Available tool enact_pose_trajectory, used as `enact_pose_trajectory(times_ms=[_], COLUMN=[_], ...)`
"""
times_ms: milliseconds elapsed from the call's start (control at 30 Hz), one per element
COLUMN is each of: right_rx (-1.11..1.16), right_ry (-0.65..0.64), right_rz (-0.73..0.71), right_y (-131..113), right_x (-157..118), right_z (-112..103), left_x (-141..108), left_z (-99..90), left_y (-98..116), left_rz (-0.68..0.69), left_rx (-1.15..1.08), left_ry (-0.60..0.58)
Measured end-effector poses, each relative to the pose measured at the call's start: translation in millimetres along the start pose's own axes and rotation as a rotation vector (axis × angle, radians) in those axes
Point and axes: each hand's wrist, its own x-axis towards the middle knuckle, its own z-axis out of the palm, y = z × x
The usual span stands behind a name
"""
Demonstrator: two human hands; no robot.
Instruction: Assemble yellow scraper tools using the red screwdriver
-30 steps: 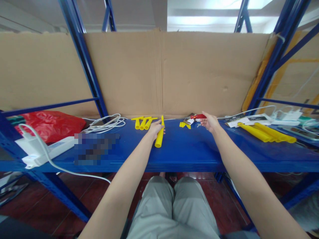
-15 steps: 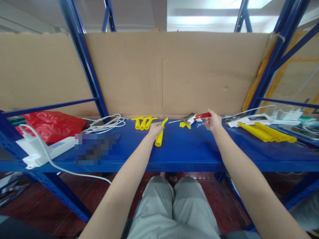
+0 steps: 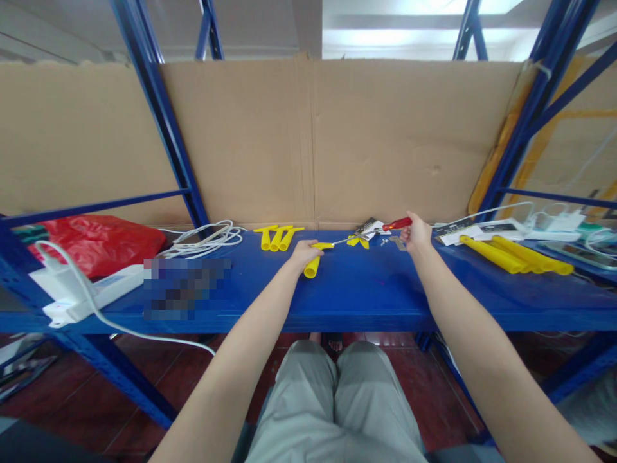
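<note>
My left hand (image 3: 304,255) is closed around a yellow T-shaped piece (image 3: 312,267), whose tube end points toward me. In my right hand (image 3: 416,233) is the red handle of a screwdriver (image 3: 397,224). Its metal shaft points left, with the tip at the end of the yellow piece's crossbar. Small yellow parts (image 3: 357,241) lie behind the shaft, near tiny screws (image 3: 384,242) and a small clear packet (image 3: 398,243). Three yellow T-shaped pieces (image 3: 276,239) rest beyond my left hand.
On the right lie several yellow tubes (image 3: 520,257) and printed cards (image 3: 499,229). A red bag (image 3: 103,244), coiled white cable (image 3: 212,239) and white power strip (image 3: 113,287) are on the left. Cardboard (image 3: 250,141) stands behind the blue shelf (image 3: 366,296).
The yellow piece in my left hand has turned, its crossbar now pointing right. The screwdriver tip has come to the crossbar's end, with my right hand slightly further right.
</note>
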Motion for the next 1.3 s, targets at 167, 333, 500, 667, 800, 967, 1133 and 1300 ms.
enact_pose_trajectory(times_ms=[167, 333, 500, 667, 800, 967, 1133, 1300], right_rx=[0.006, 0.011, -0.001, -0.020, -0.069, -0.249, -0.381, -0.556], right_ry=[-0.001, 0.040, 0.100, 0.128, 0.159, 0.258, 0.284, 0.264], right_rz=[-0.018, -0.020, -0.012, -0.034, -0.059, -0.032, 0.162, 0.252], right_y=[1, -1, -5, -6, -7, -8, -5, 1], right_x=[1, -2, -4, -4, -3, 3, 19, 43], right_z=[0, 0, -2, -4, -5, -11, -29, -57], left_x=[1, 1, -1, -1, -2, 4, 10, 7], left_z=[0.9, 1.6, 1.6, 2.5, 2.6, 2.5, 1.8, 1.8], left_y=[-2, -2, -1, -1, -1, -4, -8, -7], left_rz=[0.031, 0.032, 0.018, 0.041, 0.088, 0.167, 0.290, 0.368], left_rx=[-0.026, -0.052, -0.058, -0.025, 0.055, 0.186, 0.417, 0.547], left_ry=[-0.031, -0.061, -0.094, -0.092, -0.062, -0.016, 0.049, 0.091])
